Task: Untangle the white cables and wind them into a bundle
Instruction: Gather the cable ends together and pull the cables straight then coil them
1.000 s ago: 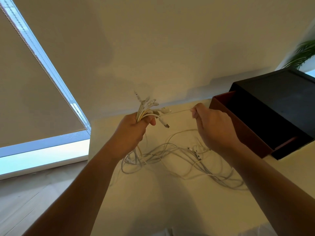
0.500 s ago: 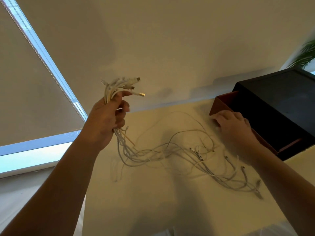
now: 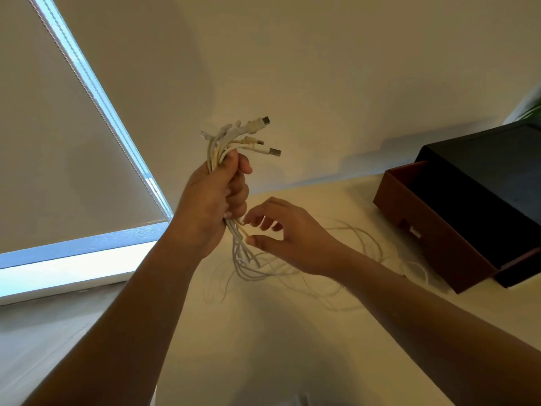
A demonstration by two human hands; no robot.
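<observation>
The left hand point(image 3: 213, 200) is clenched around the white cables point(image 3: 218, 155) and holds them above the surface point(image 3: 263, 332). The long axis of the gripped section is roughly upright. The connector ends point(image 3: 257, 126) stick out above the fist and point up and to the right. Below the fist the strands hang down to the surface, then spread to the right in loose, overlapping loops point(image 3: 366, 238).

The right hand point(image 3: 292, 235) is just below the left hand, fingers curved, with thumb point(image 3: 263, 243) and forefinger tips at the hanging strands. Whether they pinch a strand cannot be told.

A brown box point(image 3: 433, 230) sits open on the surface to the right, near the far loops, with a black box point(image 3: 497, 171) against it. A roller blind point(image 3: 44, 142) covers the window on the left.
</observation>
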